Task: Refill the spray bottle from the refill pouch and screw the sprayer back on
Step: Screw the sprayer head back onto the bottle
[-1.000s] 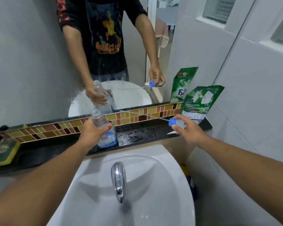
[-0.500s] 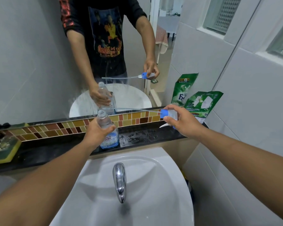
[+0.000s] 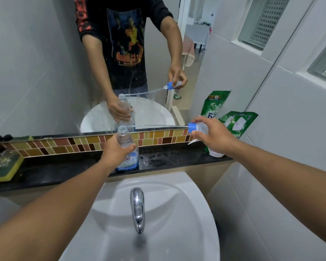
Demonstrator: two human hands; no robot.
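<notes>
A clear spray bottle (image 3: 127, 159) with a blue label stands upright on the black ledge (image 3: 68, 171), its neck uncapped. My left hand (image 3: 114, 152) is wrapped around its middle. My right hand (image 3: 215, 137) holds the sprayer head (image 3: 196, 129), which has a blue collar and white trigger, sideways to the right of the bottle. Its thin clear dip tube (image 3: 154, 126) runs level to the left, and its tip sits at the bottle's mouth. A green refill pouch (image 3: 235, 125) leans in the corner behind my right hand.
A white basin (image 3: 177, 223) with a chrome tap (image 3: 137, 210) lies below the ledge. A yellow-green sponge (image 3: 5, 170) lies at the ledge's left end. Water is spilled on the ledge (image 3: 158, 157) right of the bottle. The mirror (image 3: 45, 63) and a tile strip (image 3: 83, 144) back the ledge.
My right hand has carried the sprayer head up and left, swinging the dip tube level until its tip reaches the bottle's mouth. My left hand stays on the bottle.
</notes>
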